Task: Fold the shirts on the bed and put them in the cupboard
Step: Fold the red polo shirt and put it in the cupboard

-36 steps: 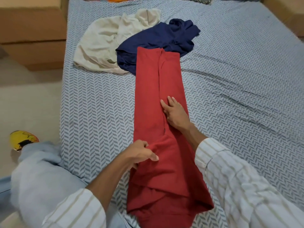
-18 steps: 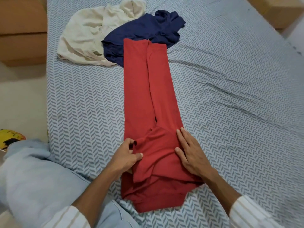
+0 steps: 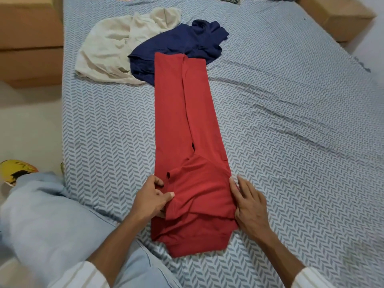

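Observation:
A red shirt [image 3: 187, 121] lies on the bed as a long narrow strip, both sides folded in, its collar end nearest me. My left hand [image 3: 151, 196] pinches the folded sleeve at the shirt's left edge. My right hand [image 3: 249, 204] lies flat, fingers spread, along the shirt's right edge near the collar end. Behind the red shirt's far end sit a crumpled navy shirt [image 3: 182, 44] and a crumpled cream shirt [image 3: 112, 48], both unfolded.
The bed [image 3: 291, 121] has a blue-grey herringbone sheet with wrinkles at the right. Brown cardboard boxes [image 3: 29, 38] stand to the left and at the far right [image 3: 336, 15]. My knee in light jeans [image 3: 41, 221] rests at the bed's left edge. No cupboard is in view.
My right hand has slid down from the middle of the shirt to its right edge near the collar. The sleeve fold at the near end now lies flatter.

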